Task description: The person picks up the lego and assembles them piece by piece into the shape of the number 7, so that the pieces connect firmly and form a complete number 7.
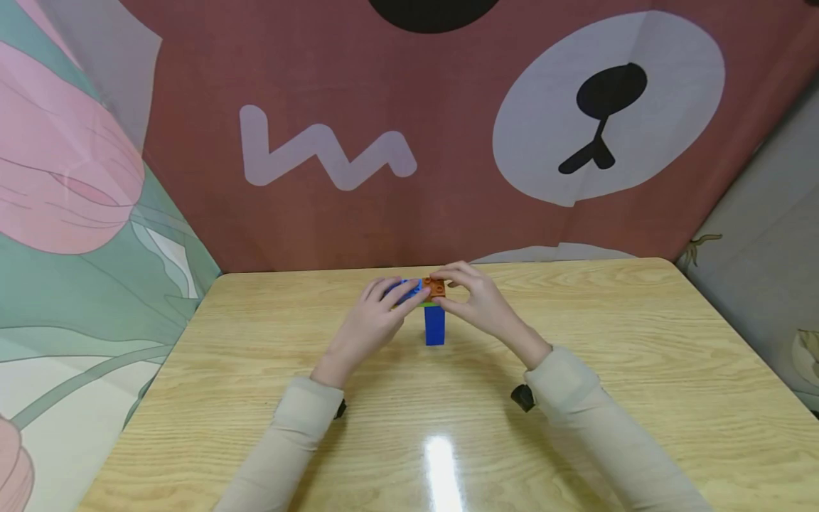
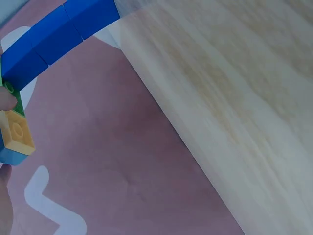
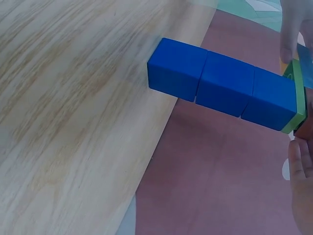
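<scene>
A column of three blue bricks (image 3: 222,83) stands upright on the table, with a green plate (image 3: 299,98) across its top. On that plate sits an orange-brown brick (image 1: 435,286), which my right hand (image 1: 476,302) grips between thumb and fingers. To its left my left hand (image 1: 374,313) holds a lighter blue brick (image 1: 411,287), fingers over it and thumb on the near side. A pale orange brick (image 2: 18,131) lies against that blue one in the left wrist view. My fingers cover much of the upper bricks, so how they join is partly hidden.
The wooden table (image 1: 256,398) extends around the column, its far edge close behind it. A brown cloth (image 1: 320,227) with a cartoon print hangs behind that edge. Dark wrist devices (image 1: 522,397) show beneath the sleeves.
</scene>
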